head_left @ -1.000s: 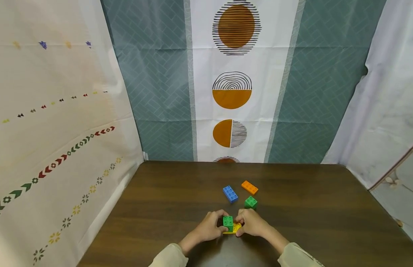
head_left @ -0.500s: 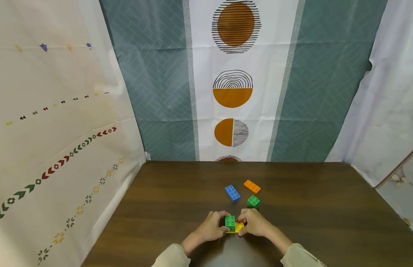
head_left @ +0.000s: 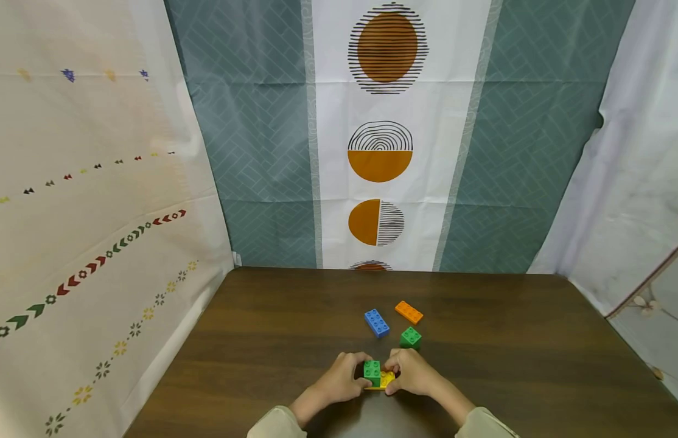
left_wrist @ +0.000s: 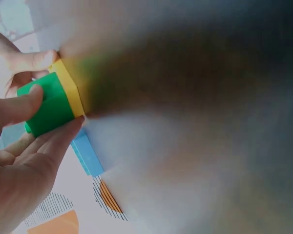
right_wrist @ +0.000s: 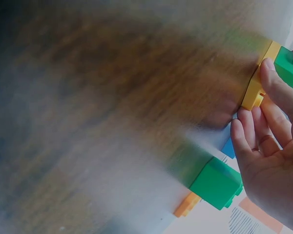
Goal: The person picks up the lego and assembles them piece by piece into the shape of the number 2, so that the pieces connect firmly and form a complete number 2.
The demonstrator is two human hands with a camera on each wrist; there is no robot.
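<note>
In the head view, a green toy brick [head_left: 372, 372] sits on the left part of a thin yellow toy brick [head_left: 388, 378], whose studs show on the right. My left hand [head_left: 342, 378] grips the green brick, thumb on the near face and fingers behind; the left wrist view shows this thumb pressed on the green side [left_wrist: 51, 105]. With thumb and fingers, my right hand [head_left: 416, 372] pinches the right end of the yellow brick, as the right wrist view also shows. The yellow brick lies flat at the tabletop.
A second green brick [head_left: 411, 337] stands just beyond my right hand. Farther back lie a blue flat brick [head_left: 377, 323] and an orange flat brick [head_left: 409, 312]. The brown wooden table [head_left: 295, 292] ends at hanging patterned cloths [head_left: 251, 182].
Both hands keep the same hold on the green and yellow bricks. Only the head view has shifted slightly; the loose bricks stay in place.
</note>
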